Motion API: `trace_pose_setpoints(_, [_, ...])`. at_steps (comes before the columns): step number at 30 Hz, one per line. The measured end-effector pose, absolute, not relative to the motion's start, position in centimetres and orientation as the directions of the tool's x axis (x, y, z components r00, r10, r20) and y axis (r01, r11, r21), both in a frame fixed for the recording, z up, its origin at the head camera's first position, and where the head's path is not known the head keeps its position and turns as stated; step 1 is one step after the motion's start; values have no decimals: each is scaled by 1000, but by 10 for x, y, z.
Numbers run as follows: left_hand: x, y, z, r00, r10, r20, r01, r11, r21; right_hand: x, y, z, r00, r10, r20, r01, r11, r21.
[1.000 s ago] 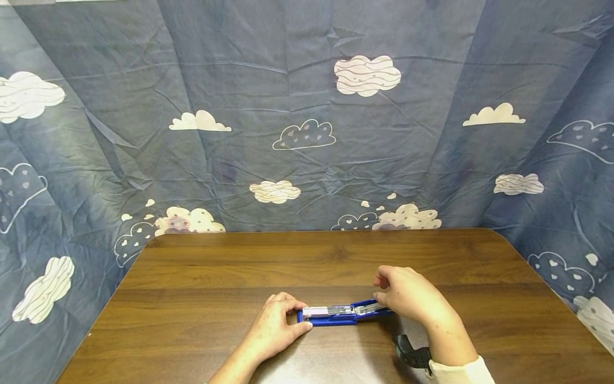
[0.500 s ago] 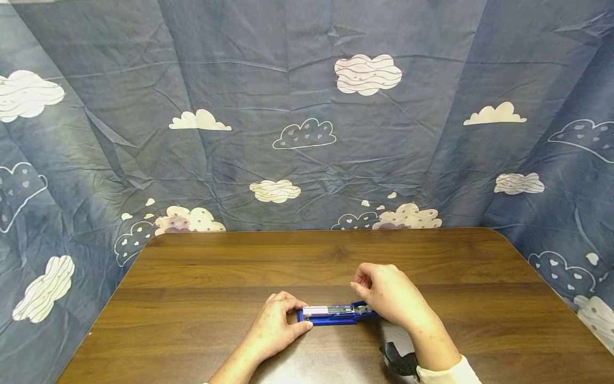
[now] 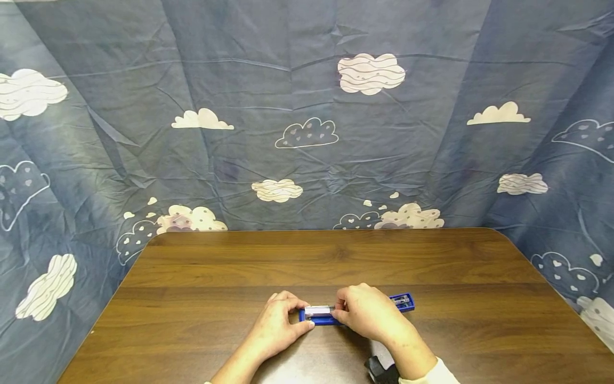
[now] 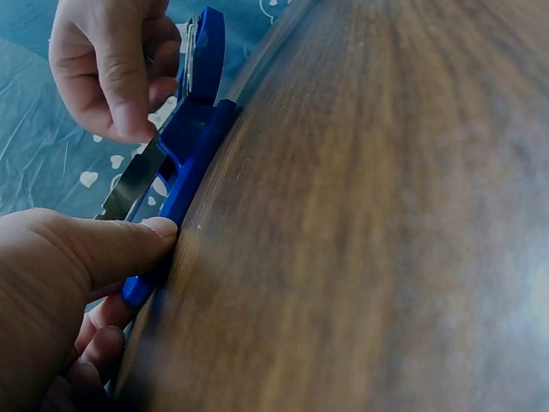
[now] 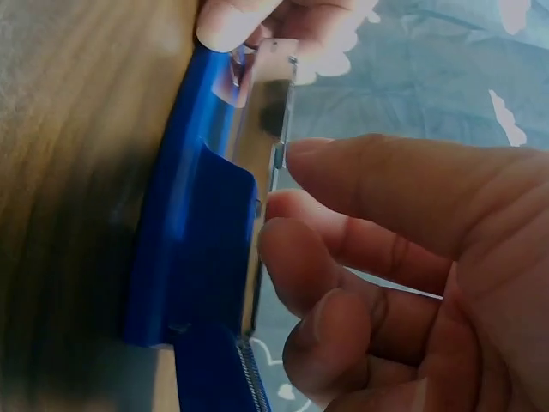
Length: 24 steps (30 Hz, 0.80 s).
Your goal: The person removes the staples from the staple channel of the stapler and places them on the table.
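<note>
Right hand (image 3: 371,312) has shifted: a second ago at the folded-back cover, half a second ago above the hinge, now fingertips at the shiny metal staple rail (image 3: 316,311). Left hand (image 3: 275,322) unchanged, pinning the front end of the blue plastic stapler (image 3: 326,321).

Stapler lies on the brown wood-grain bench (image 3: 240,266), between the hands, its blue cover (image 3: 402,302) swung open past the hinge to the person's right. Cover looks to stay back unaided; no hand on it.

Left grip: thumb and fingers closed on the stapler's front end. Right grip: fingers curled, thumb tip at the rail edge; can't tell if it's pinching anything. Any staples: can't confirm.

Read: work has likely moved from opening the cover to handling the rail; left hand looks to be the anchor.
</note>
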State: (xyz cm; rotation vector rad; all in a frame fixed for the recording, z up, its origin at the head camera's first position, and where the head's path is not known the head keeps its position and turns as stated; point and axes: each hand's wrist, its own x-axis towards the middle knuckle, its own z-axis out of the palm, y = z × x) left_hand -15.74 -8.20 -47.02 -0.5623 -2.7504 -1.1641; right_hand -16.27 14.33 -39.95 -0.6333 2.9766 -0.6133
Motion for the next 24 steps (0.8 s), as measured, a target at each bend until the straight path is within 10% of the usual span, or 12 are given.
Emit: trace_pose_setpoints(24, [-158, -82, -470, -931, 295, 215, 359, 628, 690, -162, 134, -409, -890, -448, 86, -443, 803, -398])
